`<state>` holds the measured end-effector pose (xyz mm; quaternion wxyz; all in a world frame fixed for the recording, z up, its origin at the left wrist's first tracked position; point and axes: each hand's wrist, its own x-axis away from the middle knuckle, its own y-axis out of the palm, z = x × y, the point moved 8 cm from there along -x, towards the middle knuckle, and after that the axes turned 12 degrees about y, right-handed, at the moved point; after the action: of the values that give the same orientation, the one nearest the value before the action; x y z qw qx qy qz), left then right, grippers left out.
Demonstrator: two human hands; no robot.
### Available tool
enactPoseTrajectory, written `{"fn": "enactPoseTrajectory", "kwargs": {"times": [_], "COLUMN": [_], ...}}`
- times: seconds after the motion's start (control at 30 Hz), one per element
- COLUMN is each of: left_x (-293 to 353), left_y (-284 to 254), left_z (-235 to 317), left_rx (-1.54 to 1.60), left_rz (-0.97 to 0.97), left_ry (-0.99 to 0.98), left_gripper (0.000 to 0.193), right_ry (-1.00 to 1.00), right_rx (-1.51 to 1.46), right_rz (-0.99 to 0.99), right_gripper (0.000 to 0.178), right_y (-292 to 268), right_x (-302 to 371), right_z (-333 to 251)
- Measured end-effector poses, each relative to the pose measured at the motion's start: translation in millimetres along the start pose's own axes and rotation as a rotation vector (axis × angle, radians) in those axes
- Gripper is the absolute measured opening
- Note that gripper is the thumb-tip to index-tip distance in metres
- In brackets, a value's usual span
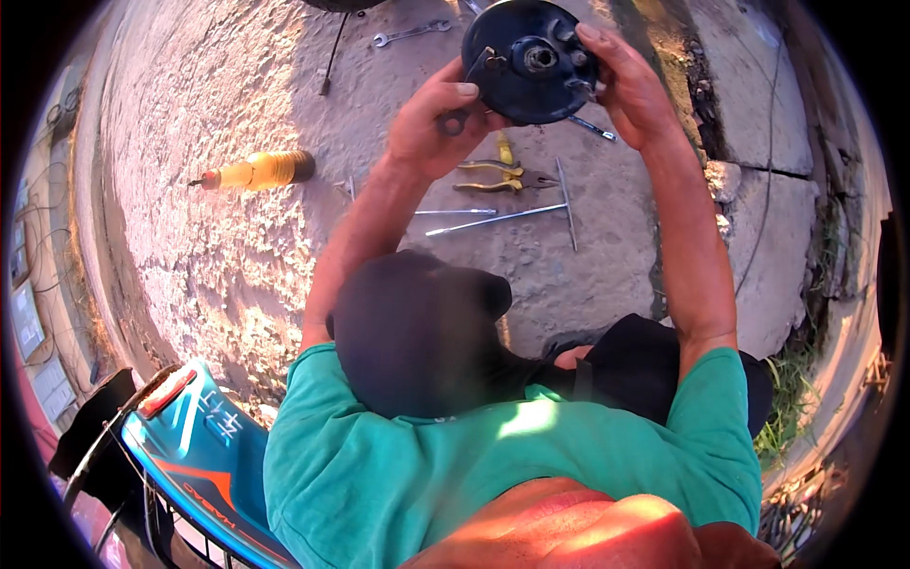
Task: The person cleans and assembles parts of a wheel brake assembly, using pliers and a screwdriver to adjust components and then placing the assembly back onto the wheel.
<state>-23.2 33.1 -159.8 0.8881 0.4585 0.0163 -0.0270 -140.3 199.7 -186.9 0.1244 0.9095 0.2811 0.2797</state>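
Up at the top middle of the head view I hold a black round brake plate (512, 85) with a hub hole in its centre and several bolts or lugs on its face. My left hand (431, 119) grips its left edge, thumb on the rim; a dark ring-shaped end (453, 121) sticks out by those fingers, and I cannot tell whether it belongs to the plate. Around the right edge close the fingers of my right hand (630, 85). Just below lie yellow-handled pliers (493, 177) and a metal T-handle wrench (502, 219).
A combination wrench (411, 34) and a thin dark rod (334, 57) rest on the rough concrete ground (218, 95). To the left lies a yellow liquid bottle (261, 171). A blue motorcycle panel (199, 436) stands at lower left. A broken concrete edge (706, 104) runs along the right.
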Motion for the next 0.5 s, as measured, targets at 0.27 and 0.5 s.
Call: {"fn": "enactPoseTrajectory", "kwargs": {"times": [0.27,0.5], "left_x": [1,-2], "left_y": [-15,-17], "left_z": [-7,-12], "left_rx": [-0.023,-0.197], "left_rz": [0.078,0.318], "left_ry": [-0.159,-0.128], "left_gripper": [0.06,0.049], "right_ry": [0.104,0.055], "right_rx": [-0.259,-0.384], "right_rz": [-0.218,-0.078], "right_gripper": [0.037,0.029], "right_y": [42,45], "right_x": [15,19], "right_z": [13,20]}}
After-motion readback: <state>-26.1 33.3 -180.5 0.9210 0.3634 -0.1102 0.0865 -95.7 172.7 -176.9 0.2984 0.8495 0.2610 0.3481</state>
